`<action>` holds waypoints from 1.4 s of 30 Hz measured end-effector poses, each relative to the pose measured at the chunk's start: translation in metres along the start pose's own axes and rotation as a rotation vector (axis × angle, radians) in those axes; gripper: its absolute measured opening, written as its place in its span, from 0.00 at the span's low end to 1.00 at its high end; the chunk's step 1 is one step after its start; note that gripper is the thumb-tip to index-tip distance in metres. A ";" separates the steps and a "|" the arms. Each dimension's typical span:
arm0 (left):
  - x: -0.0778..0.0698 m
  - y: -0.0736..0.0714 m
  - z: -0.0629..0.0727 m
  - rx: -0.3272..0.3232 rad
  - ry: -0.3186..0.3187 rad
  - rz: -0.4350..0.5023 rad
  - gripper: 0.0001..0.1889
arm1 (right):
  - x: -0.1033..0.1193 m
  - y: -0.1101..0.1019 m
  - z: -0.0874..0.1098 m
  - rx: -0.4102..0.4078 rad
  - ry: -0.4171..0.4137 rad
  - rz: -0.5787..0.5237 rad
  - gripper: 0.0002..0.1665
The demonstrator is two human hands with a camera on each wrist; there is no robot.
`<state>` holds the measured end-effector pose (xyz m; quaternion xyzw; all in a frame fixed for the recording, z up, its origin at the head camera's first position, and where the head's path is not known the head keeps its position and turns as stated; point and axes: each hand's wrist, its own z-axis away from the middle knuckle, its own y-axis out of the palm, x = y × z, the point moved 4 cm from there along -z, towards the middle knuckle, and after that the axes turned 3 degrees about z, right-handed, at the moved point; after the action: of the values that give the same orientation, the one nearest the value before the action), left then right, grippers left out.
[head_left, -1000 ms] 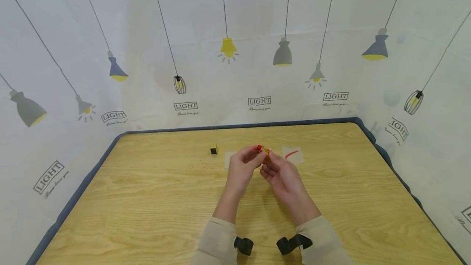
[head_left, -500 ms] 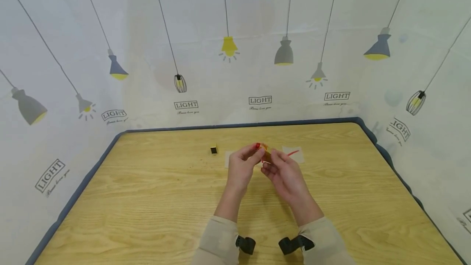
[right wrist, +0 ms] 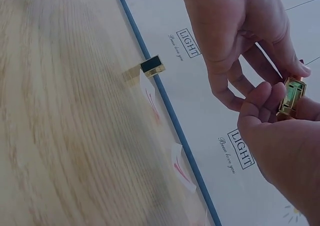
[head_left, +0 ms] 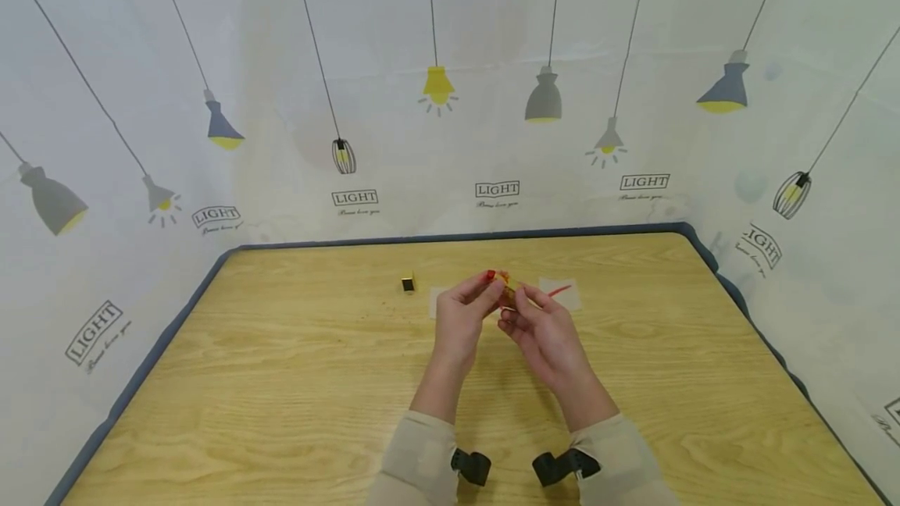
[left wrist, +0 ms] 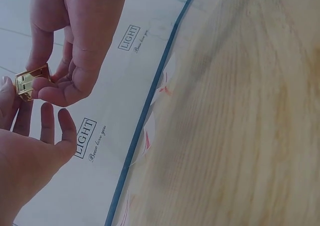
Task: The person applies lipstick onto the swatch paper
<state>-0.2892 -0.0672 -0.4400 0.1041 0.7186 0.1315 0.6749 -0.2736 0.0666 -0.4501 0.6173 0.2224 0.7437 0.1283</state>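
Between both hands, over the far half of the table, is a gold lipstick (head_left: 509,293) with a red tip. My left hand (head_left: 458,328) pinches it near the red end between thumb and fingers. The fingertips of my right hand (head_left: 554,338) grip the other end of the tube. In the right wrist view the gold case of the lipstick (right wrist: 292,94) shows between the two hands; the left wrist view shows the gold tube (left wrist: 31,80) partly covered by fingers. A gold and black cap (head_left: 408,284) stands on the table to the left.
Behind the hands lie a white paper piece (head_left: 437,304), partly hidden, and another white paper (head_left: 569,299) with a red stroke. Small dark specks mark the wooden table (head_left: 281,365) near the cap. A printed cloth wall (head_left: 394,115) rises along the far edge.
The lipstick and the left fingertips have risen slightly, and more of the tube shows between the hands than one second ago. The right fingers have shifted slightly. The cap stays put.
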 end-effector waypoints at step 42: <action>-0.003 0.001 -0.001 -0.123 0.052 0.025 0.16 | -0.001 -0.009 -0.006 0.018 0.071 -0.022 0.17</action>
<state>-0.2896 -0.0675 -0.4372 0.0676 0.7252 0.1865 0.6593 -0.2800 0.0725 -0.4561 0.5893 0.2403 0.7615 0.1230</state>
